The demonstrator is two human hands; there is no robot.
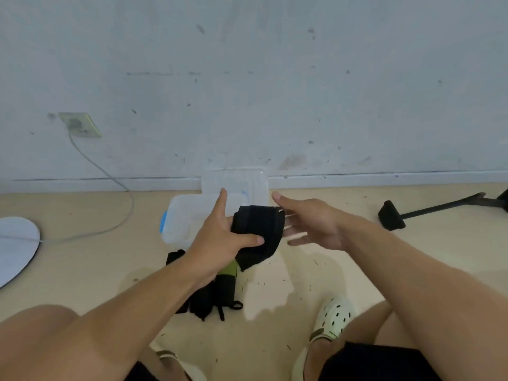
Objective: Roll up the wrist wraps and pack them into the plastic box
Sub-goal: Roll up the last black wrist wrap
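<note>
Left hand (220, 237) pinches black wrist wrap (258, 229), thumb on top. Right hand (310, 224) fingers spread, blurred, just beside the roll; contact unclear.

Plastic box (187, 215) on floor (357, 259) by the wall (275, 78), wrist wraps (211, 292) before it, cable (115, 182) left

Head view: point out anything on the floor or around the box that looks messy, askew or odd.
Small dark specks and slivers litter the floor near the shoe, with pale, patchy stains around them. The plastic box sits open, its lid propped against the scuffed wall. More wraps lie in a loose heap.
</note>
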